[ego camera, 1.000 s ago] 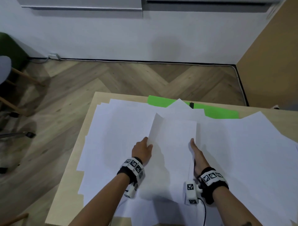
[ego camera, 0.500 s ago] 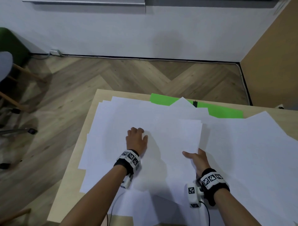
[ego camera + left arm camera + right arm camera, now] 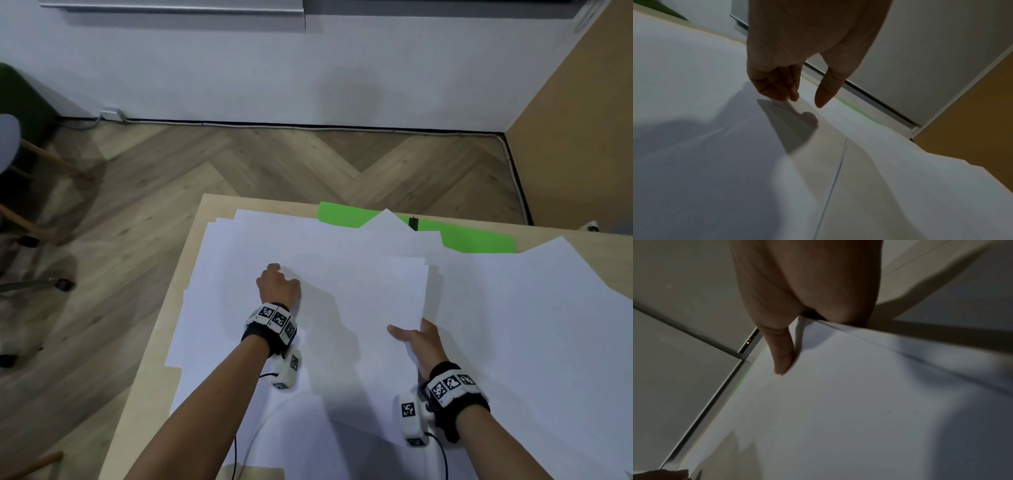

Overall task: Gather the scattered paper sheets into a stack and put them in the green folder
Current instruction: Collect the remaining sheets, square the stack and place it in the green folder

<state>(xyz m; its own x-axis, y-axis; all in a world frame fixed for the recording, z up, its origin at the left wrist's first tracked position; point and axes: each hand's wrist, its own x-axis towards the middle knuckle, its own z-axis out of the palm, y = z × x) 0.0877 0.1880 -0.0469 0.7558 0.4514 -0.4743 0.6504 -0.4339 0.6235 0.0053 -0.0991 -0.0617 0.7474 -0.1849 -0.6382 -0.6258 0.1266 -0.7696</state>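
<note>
Several white paper sheets (image 3: pixel 239 260) lie scattered over the wooden table (image 3: pixel 215 205). At the far edge, the green folder (image 3: pixel 479 241) shows partly from under them. My right hand (image 3: pixel 411 334) pinches the near right corner of a small stack of sheets (image 3: pixel 373 301), thumb on top and fingers hidden beneath; the right wrist view shows the thumb (image 3: pixel 783 356) lying on the stack (image 3: pixel 859 394). My left hand (image 3: pixel 278 286) is to the left of that stack. Its bent fingertips (image 3: pixel 786 96) touch a loose sheet (image 3: pixel 694 81), with the thumb apart and nothing gripped.
A black clip (image 3: pixel 413 222) sits on the folder's far edge. More sheets (image 3: pixel 531 325) cover the right side of the table. Chair legs (image 3: pixel 51 161) stand on the wood floor to the left, and a brown panel (image 3: pixel 582 144) rises at the right.
The stack stood upright between both hands, then came down flat. My left hand let go of its left edge and moved left onto the loose sheets; the right hand keeps hold.
</note>
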